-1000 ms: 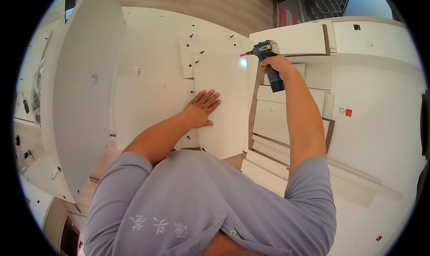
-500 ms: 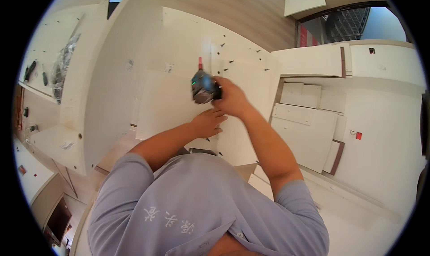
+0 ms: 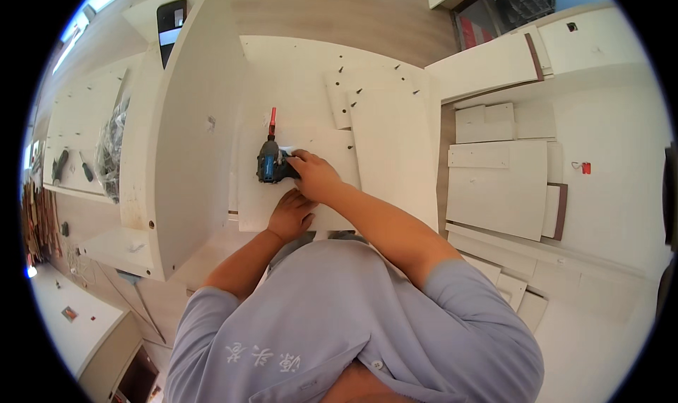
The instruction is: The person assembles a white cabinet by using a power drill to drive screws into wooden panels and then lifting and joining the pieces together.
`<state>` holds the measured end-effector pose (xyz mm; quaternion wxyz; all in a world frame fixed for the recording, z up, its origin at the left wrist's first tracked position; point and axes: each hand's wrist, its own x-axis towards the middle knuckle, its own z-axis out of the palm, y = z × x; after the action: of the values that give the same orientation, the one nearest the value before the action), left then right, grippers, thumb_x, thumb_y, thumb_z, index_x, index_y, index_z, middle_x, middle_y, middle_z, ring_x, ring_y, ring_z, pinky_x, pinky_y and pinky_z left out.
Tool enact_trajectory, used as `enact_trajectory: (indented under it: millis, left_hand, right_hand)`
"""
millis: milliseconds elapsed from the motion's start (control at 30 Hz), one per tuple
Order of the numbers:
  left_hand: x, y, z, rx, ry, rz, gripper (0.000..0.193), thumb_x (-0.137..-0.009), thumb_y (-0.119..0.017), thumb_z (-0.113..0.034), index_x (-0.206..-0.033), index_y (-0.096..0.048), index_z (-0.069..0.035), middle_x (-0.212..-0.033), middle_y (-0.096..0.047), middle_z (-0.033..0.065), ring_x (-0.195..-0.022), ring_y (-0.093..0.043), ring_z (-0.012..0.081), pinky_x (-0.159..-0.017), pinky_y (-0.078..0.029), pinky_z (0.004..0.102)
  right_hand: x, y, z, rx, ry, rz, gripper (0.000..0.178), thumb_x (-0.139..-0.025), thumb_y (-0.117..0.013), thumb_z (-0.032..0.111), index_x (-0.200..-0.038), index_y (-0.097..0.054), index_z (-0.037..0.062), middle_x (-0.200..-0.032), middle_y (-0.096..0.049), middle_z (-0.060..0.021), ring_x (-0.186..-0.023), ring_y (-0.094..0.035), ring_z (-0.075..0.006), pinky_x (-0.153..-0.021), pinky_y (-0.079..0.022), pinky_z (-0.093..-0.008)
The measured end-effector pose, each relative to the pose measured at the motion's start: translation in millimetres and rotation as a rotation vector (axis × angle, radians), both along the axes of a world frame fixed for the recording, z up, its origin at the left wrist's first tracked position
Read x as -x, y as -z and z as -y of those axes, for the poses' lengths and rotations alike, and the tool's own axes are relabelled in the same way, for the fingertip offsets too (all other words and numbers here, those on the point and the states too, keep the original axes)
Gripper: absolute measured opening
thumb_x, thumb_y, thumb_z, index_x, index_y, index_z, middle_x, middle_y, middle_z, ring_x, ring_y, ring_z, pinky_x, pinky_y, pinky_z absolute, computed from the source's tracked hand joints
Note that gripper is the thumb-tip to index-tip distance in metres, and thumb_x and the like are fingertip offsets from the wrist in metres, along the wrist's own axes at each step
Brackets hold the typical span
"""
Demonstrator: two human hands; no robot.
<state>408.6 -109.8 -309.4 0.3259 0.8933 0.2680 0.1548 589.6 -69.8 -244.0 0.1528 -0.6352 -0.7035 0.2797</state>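
My right hand (image 3: 318,178) is wrapped round the handle of a blue and black cordless drill (image 3: 268,164). A red-tipped bit (image 3: 272,123) points from it toward the far side. The drill is low over a white panel (image 3: 261,209); I cannot tell if it touches it. My left hand (image 3: 292,217) lies on the panel's near edge, fingers outstretched, just below my right hand. To the right, a long white board (image 3: 392,142) lies on top, with a narrower piece (image 3: 337,99) at its far left. Several dark screws (image 3: 359,91) stand up near the far ends.
A tall white side panel (image 3: 191,128) stands upright at the left, with a phone (image 3: 171,32) at its top. Beyond it are two screwdrivers (image 3: 86,169) and a clear plastic bag (image 3: 111,152). Stacked white boards (image 3: 498,191) lie at the right.
My right hand has brought the drill to the left, away from the screws. My left hand has slid slightly left and nearer to me. The whole view has shifted too.
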Motion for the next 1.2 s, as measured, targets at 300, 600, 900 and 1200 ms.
enact_trajectory:
  millis: [300, 600, 900, 1200]
  left_hand:
    - [-6, -6, 7, -0.090, -0.022, 0.100, 0.034, -0.081, -0.071, -0.008, -0.116, -0.070, -0.008, -0.141, -0.062, 0.0124, -0.138, -0.051, 0.0365, -0.117, -0.038, 0.0532]
    - [-5, -8, 47, -0.053, -0.151, -0.081, 0.043, -0.086, -0.070, -0.012, -0.129, -0.066, -0.009, -0.151, -0.053, 0.0136, -0.146, -0.042, 0.0358, -0.122, -0.032, 0.0522]
    - [13, -20, 126, 0.105, -0.285, -0.090, 0.043, -0.090, -0.068, -0.018, -0.132, -0.064, -0.012, -0.145, -0.058, 0.0130, -0.134, -0.053, 0.0356, -0.112, -0.045, 0.0463]
    - [127, 40, 211, 0.338, -0.475, -0.220, 0.032, -0.092, -0.065, -0.019, -0.121, -0.072, -0.008, -0.121, -0.071, 0.0172, -0.115, -0.066, 0.0364, -0.101, -0.053, 0.0453]
  right_hand:
    - [-235, 12, 202, -0.140, 0.768, 0.250, 0.054, -0.086, -0.077, 0.023, -0.135, -0.060, 0.0058, -0.145, -0.054, -0.0226, -0.139, -0.046, -0.0398, -0.117, -0.039, -0.0470]
    - [-243, 80, 374, 0.277, 1.483, -1.394, 0.066, -0.099, -0.063, 0.055, -0.141, -0.052, 0.0054, -0.139, -0.058, -0.0130, -0.129, -0.055, -0.0300, -0.107, -0.046, -0.0457]
    - [-193, 104, 364, -0.152, 1.190, -1.975, 0.047, -0.105, -0.060, 0.040, -0.139, -0.051, 0.0094, -0.133, -0.062, -0.0051, -0.125, -0.057, -0.0253, -0.106, -0.047, -0.0471]
    - [-198, 99, 359, -0.143, 1.380, -1.760, 0.039, -0.099, -0.067, 0.014, -0.136, -0.055, 0.0179, -0.126, -0.065, -0.0021, -0.116, -0.062, -0.0216, -0.095, -0.051, -0.0420]
